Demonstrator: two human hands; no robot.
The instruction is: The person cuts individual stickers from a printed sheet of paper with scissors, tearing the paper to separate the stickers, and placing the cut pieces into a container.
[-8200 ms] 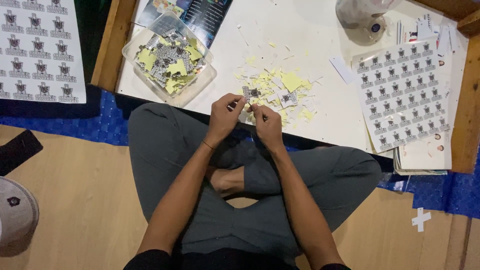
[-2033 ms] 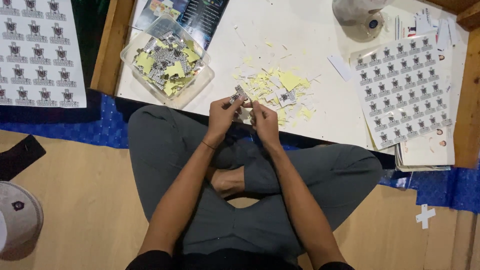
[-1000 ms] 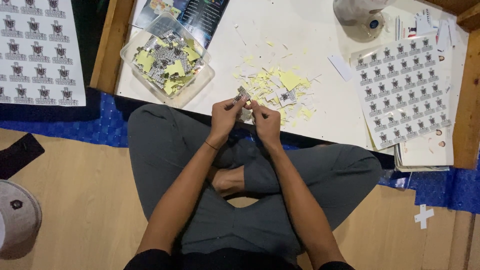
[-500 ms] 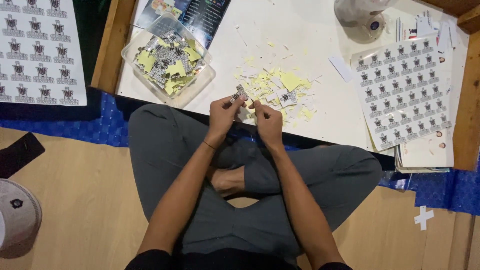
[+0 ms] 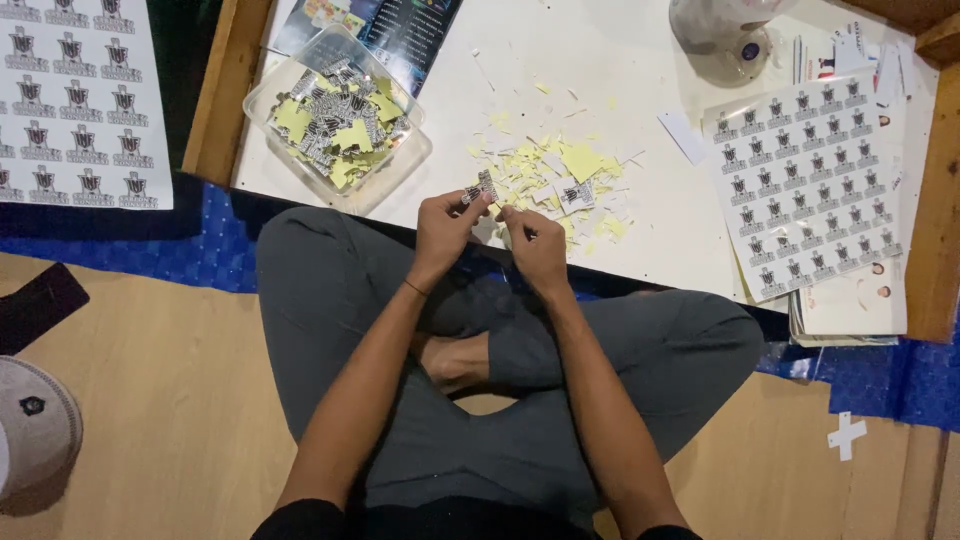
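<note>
I sit cross-legged on the floor at a low white table. My left hand pinches a small black-and-white sticker at its fingertips, just over the table's front edge. My right hand is beside it, its fingers closed on the sticker's backing, too small to see well. Just beyond my hands lies a pile of yellow backing scraps with one loose sticker among them. A clear plastic tub of peeled stickers and yellow scraps stands to the left.
A sheet of uncut stickers lies on the table's right, on a stack of paper. Another sticker sheet lies far left. A white fan base stands at the back. A cap and a dark phone rest on the wooden floor.
My hands have stayed at the table's front edge, working the small sticker between the fingertips. The pile, tub and sheets have not moved.
</note>
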